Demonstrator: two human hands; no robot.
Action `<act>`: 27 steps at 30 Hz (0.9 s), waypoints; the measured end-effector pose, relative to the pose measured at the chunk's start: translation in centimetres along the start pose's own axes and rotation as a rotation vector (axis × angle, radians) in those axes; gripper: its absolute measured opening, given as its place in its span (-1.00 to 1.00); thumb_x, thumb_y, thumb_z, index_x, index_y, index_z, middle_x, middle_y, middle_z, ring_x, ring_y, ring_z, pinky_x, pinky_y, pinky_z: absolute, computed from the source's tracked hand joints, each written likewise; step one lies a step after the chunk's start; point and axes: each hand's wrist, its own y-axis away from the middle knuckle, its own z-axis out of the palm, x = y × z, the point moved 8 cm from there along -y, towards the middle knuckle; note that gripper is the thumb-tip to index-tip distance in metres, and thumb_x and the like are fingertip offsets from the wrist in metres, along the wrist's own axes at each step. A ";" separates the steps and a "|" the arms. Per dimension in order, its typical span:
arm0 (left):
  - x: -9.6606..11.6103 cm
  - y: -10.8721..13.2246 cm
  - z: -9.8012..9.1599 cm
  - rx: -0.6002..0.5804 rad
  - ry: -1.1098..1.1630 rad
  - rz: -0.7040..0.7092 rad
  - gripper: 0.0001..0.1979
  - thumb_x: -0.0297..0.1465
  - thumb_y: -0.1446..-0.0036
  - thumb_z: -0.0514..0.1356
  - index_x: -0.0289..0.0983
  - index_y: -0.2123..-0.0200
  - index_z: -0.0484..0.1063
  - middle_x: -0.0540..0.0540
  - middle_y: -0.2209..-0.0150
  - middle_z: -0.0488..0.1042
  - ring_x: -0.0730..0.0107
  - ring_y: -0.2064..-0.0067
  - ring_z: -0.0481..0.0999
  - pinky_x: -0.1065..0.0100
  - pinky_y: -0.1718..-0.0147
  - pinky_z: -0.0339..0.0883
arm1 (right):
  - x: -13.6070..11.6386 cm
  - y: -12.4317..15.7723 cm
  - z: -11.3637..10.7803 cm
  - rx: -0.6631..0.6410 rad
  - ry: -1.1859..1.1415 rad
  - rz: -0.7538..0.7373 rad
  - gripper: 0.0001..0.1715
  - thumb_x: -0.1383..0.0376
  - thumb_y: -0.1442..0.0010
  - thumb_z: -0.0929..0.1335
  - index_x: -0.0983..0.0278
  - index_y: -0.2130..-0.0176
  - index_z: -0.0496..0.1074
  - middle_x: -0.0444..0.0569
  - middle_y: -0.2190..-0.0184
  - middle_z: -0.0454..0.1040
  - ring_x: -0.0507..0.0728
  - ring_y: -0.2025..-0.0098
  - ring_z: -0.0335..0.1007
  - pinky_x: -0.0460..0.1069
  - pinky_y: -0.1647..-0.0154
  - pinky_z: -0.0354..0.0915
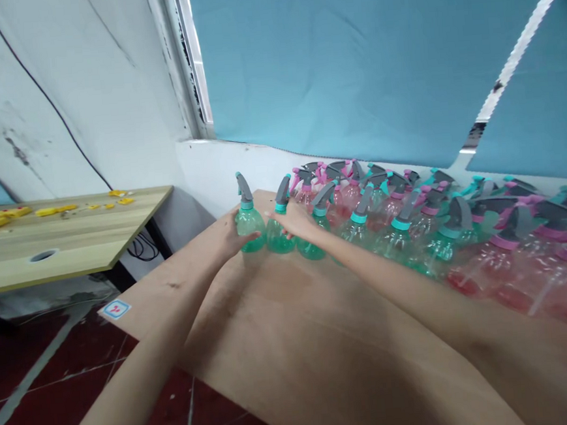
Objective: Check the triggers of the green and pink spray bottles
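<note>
**Two bottles at the row's end under my hands**

My left hand (230, 235) curls part-closed around the leftmost green trigger spray bottle (251, 225), thumb across its front. My right hand (294, 219) bends at the neighbouring green spray bottle (280, 241) (how firmly it grips, I can't tell). Both stand upright on the brown tabletop (253, 326). Rightward, green spray bottles (394, 242) and pink spray bottles (489, 267) stand closely grouped; I judge the lining-up mostly done, this end left.

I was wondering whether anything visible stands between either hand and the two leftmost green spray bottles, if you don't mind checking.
Nothing visible does: the left hand is around the left side of the leftmost bottle, and the right hand is at the second bottle, though blur hides its exact contact.
</note>
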 end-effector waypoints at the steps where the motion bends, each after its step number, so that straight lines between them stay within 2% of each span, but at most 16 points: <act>1: -0.1 0.1 0.0 -0.016 0.004 -0.006 -0.11 -0.30 0.18 0.41 -0.24 -0.21 0.09 -0.20 -0.02 0.38 0.01 -0.06 0.38 0.04 -0.02 0.29 | 0.2 -0.2 0.1 0.003 0.008 0.004 -0.35 0.12 -0.22 0.30 0.41 -0.17 0.11 0.29 0.07 0.45 0.12 0.50 0.49 -0.02 0.58 0.35; 6: -0.1 0.5 0.3 -0.063 0.009 -0.054 0.00 -0.25 0.15 0.38 -0.33 -0.28 -0.07 -0.32 -0.11 0.30 -0.08 -0.15 0.30 0.01 -0.06 0.24 | 0.5 0.1 0.2 -0.004 0.041 0.002 -0.49 0.18 -0.25 0.28 0.44 -0.08 0.20 0.27 0.18 0.51 0.14 0.50 0.49 -0.02 0.59 0.33; 10: 0.6 1.1 -0.2 -0.046 0.004 -0.072 0.02 -0.21 0.18 0.41 -0.28 -0.28 -0.04 -0.31 -0.19 0.23 -0.16 -0.25 0.15 -0.04 -0.14 0.12 | 0.0 0.8 0.0 -0.017 0.053 -0.025 -0.48 0.20 -0.24 0.30 0.45 -0.09 0.20 0.28 0.16 0.50 0.14 0.50 0.49 -0.02 0.59 0.32; 14: 1.9 2.8 -1.5 0.001 -0.019 -0.101 -0.01 -0.15 0.18 0.39 -0.30 -0.25 -0.01 -0.36 -0.27 0.07 -0.22 -0.31 -0.03 -0.09 -0.21 -0.06 | -0.7 2.2 -0.2 -0.027 0.075 -0.071 -0.50 0.18 -0.21 0.32 0.42 -0.05 0.25 0.22 0.20 0.52 0.16 0.42 0.50 0.00 0.45 0.34; 18: 4.4 6.8 -1.8 -0.006 -0.014 -0.088 -0.23 -0.07 0.00 0.24 -0.33 -0.18 0.10 -0.37 -0.21 0.14 -0.11 -0.25 0.14 -0.03 -0.17 0.07 | -1.2 5.5 -1.0 -0.056 0.089 -0.147 -0.50 0.09 -0.16 0.36 0.36 0.03 0.33 0.11 0.28 0.52 0.17 0.31 0.49 0.01 0.31 0.32; 21: 6.7 11.0 0.0 -0.135 0.011 -0.049 -0.28 -0.04 0.00 0.23 -0.28 -0.15 0.16 -0.31 -0.15 0.26 -0.04 -0.20 0.25 -0.01 -0.10 0.20 | -0.9 9.2 -2.2 -0.087 0.078 -0.215 -0.56 0.10 -0.13 0.37 0.31 0.07 0.37 0.03 0.29 0.52 0.14 0.29 0.46 0.00 0.27 0.30; 24: 9.0 15.2 2.6 -0.263 0.035 -0.014 -0.10 -0.06 0.15 0.34 -0.28 -0.21 0.10 -0.33 -0.20 0.24 -0.06 -0.24 0.20 -0.03 -0.14 0.16 | -0.3 13.5 -4.2 -0.118 0.032 -0.345 -0.60 0.14 -0.11 0.39 0.27 0.08 0.40 -0.05 0.29 0.50 0.10 0.31 0.40 -0.01 0.27 0.27; 27: 12.5 18.9 5.6 -0.439 0.073 0.089 -0.13 -0.07 0.09 0.33 -0.14 -0.25 0.07 -0.24 -0.25 0.20 -0.04 -0.27 0.17 -0.11 -0.17 0.11 | 1.7 17.3 -6.5 -0.162 0.042 -0.311 -0.61 0.11 -0.09 0.39 0.24 0.11 0.42 -0.13 0.42 0.47 0.07 0.44 0.33 -0.03 0.40 0.23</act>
